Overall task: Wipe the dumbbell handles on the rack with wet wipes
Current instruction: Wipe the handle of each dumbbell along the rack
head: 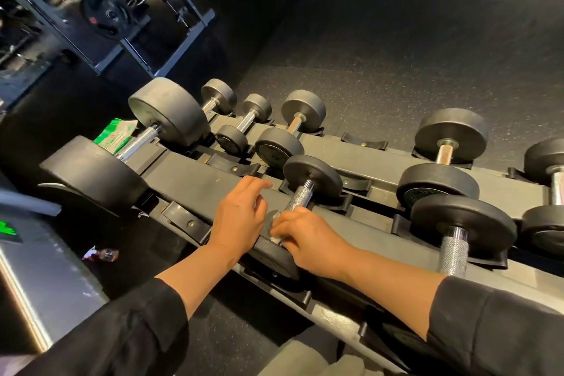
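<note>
A small black dumbbell (311, 175) lies on the near rail of the dark rack (195, 180), its knurled steel handle (300, 197) running toward me. My right hand (308, 241) grips the near part of that handle with a white wet wipe (276, 223) wrapped under its fingers. My left hand (236, 217) rests on the rack rail and the dumbbell's near head (274, 256), its fingers loosely bent and holding nothing. A green and white pack of wipes (114, 134) lies on the rack at the far left, behind a large dumbbell (134, 137).
Several other dumbbells sit on the two rails, among them one close on the right (457, 229) and small ones at the back (244, 122). A weight plate on a frame (105, 12) stands far left. A small bottle (106, 254) lies on the floor below the rack.
</note>
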`<action>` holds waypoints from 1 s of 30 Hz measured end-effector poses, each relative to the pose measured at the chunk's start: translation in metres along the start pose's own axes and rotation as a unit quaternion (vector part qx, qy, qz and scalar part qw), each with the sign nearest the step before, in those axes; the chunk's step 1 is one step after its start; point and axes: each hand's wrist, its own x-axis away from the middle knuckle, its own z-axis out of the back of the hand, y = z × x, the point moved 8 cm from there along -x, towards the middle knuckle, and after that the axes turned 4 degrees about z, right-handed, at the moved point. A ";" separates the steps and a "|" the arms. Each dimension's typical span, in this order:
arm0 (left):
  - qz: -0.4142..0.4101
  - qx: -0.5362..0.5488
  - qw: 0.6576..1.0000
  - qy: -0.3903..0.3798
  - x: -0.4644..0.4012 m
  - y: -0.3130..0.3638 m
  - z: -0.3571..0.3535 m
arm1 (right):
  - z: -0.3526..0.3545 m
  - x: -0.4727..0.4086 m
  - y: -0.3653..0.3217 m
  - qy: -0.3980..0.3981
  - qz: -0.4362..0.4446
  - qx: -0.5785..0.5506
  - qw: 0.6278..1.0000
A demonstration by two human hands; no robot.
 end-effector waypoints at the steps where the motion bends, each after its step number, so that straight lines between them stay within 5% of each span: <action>1: 0.000 0.001 1.000 -0.002 0.000 0.000 0.000 | -0.001 0.000 -0.001 -0.007 -0.001 -0.004 1.000; 5: -0.017 0.022 0.999 -0.018 0.000 0.001 -0.003 | 0.017 0.001 0.007 0.075 -0.050 -0.065 0.994; 8: -0.034 0.045 0.998 -0.029 0.000 0.001 -0.006 | 0.040 -0.001 0.024 0.169 -0.112 0.007 0.979; 13: -0.078 0.089 0.987 -0.113 -0.021 -0.007 -0.022 | 0.027 -0.018 0.030 0.078 -0.100 0.189 0.974; 21: -0.207 0.151 0.953 -0.163 -0.073 -0.034 -0.059 | 0.024 -0.035 0.016 -0.001 -0.156 0.252 0.955; 30: -0.309 0.285 0.889 -0.180 -0.082 -0.041 -0.081 | 0.020 -0.023 0.005 -0.005 -0.351 0.016 0.936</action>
